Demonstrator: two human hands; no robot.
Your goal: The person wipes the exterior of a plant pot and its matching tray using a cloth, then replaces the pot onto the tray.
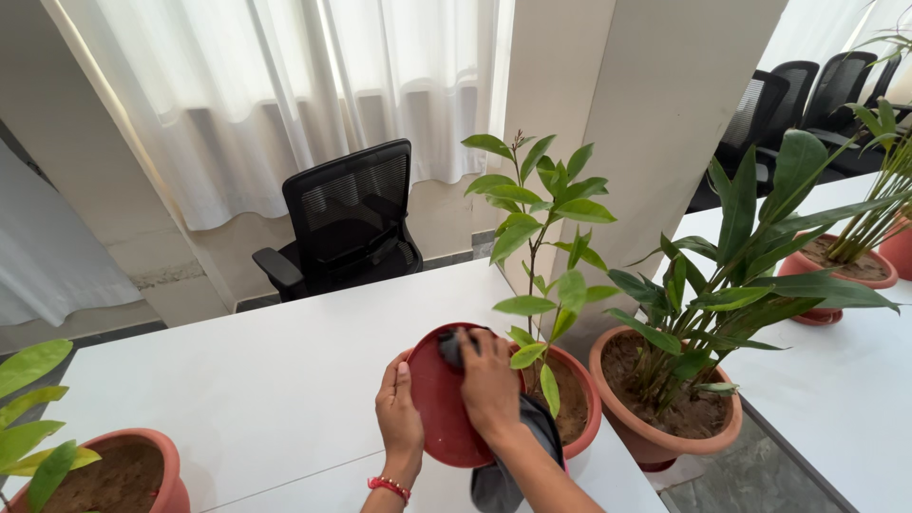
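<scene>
Saucer: red-brown plastic saucer (439, 399), round, tilted up on edge over the white table (256, 380), beside the leafy plant's pot (578, 399).
Cloth: dark grey cloth (454, 348) pressed to the saucer's face, its tail hanging down.
Around: second potted plant (665, 399) just right; black office chair (347, 223) behind the table.
Hands: left hand (399, 408) clasps the saucer's left rim; right hand (489, 380) lies across its face — grasping the cloth.
</scene>
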